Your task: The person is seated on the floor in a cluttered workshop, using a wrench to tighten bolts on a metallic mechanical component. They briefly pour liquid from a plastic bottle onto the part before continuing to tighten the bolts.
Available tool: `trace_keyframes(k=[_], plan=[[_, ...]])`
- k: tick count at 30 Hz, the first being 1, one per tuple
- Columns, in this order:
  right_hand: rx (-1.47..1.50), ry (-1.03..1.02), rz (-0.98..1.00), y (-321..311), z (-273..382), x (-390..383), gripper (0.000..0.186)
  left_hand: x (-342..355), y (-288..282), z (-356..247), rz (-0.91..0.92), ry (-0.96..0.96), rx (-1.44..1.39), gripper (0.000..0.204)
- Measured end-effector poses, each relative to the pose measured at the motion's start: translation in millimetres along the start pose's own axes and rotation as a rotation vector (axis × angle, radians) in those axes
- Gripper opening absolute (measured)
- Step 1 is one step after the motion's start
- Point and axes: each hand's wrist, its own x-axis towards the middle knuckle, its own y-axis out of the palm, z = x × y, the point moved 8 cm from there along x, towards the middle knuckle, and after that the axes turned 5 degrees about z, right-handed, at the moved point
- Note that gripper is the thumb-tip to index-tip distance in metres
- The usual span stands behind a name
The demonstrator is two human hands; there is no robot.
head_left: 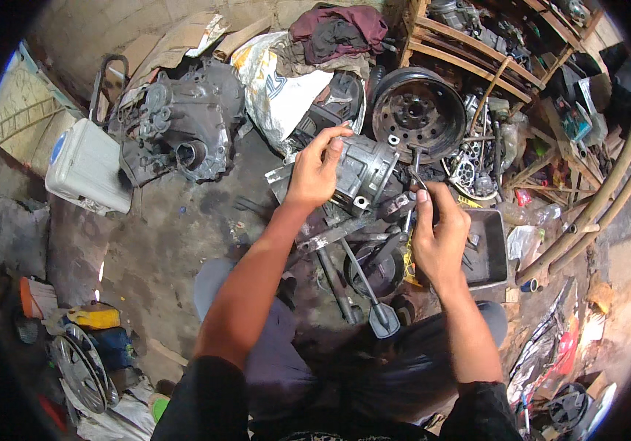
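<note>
My left hand (317, 167) is wrapped over the left side of a grey cast-metal housing (365, 163) with ribs and bolt lugs, which sits tilted in front of me. My right hand (440, 239) is just right of the housing, thumb and fingers pinched on a small curved metal piece (417, 178) whose full shape I cannot make out. Below the housing are a flat metal bar (330, 234) and a long thin tool with a flat paddle-shaped end (384, 320). A round dark pan (396, 272) lies partly hidden beneath these.
A steel wheel rim (433, 88) stands behind the housing. Right of my hand lies a rectangular grey tray (497, 253). A large gearbox (209, 106) and a pale plastic container (91, 167) stand at the left. Wooden poles (602, 202) lean at the right, beside a wooden rack (470, 55).
</note>
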Motion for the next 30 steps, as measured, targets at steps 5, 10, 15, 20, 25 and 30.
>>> trace_keyframes(k=[5, 10, 15, 20, 25, 30], plan=[[0.028, 0.178, 0.010, 15.8, -22.9, -40.6, 0.014, 11.6, 0.7, 13.8, 0.098, 0.069, -0.124, 0.053], [0.074, 0.213, 0.013, 10.5, -25.5, -39.9, 0.020, 14.5, 1.5, 20.5, 0.137, 0.019, -0.167, 0.055], [0.093, 0.164, 0.070, 11.8, -21.7, -40.1, 0.022, 13.4, 6.4, 14.4, 0.149, 0.015, -0.181, 0.059], [0.014, 0.102, 0.181, 27.0, -11.8, -46.5, 0.016, 10.3, 9.7, 21.5, 0.199, -0.084, -0.304, 0.061], [0.009, 0.008, 0.156, 34.3, 0.9, -50.8, 0.010, 8.6, 13.5, 23.7, 0.242, -0.107, -0.372, 0.065], [0.057, -0.030, 0.097, 38.6, 8.0, -42.7, 0.012, 9.5, 14.7, 18.8, 0.234, -0.067, -0.353, 0.067]])
